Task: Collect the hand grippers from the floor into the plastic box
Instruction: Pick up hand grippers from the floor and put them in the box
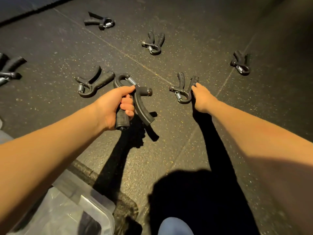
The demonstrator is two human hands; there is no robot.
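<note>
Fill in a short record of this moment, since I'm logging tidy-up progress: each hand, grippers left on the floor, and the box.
left hand: grips one hand gripper, lifted off the floor
right hand: fingers on a handle of a second gripper lying on the floor; grip unclear
other grippers: four in full view, more cut off at the left edge
plastic box: lower left, under the left forearm; contents unclear

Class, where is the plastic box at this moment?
In the head view, the plastic box is in the bottom left corner, under the left forearm and to the left of the person's knee.
</note>
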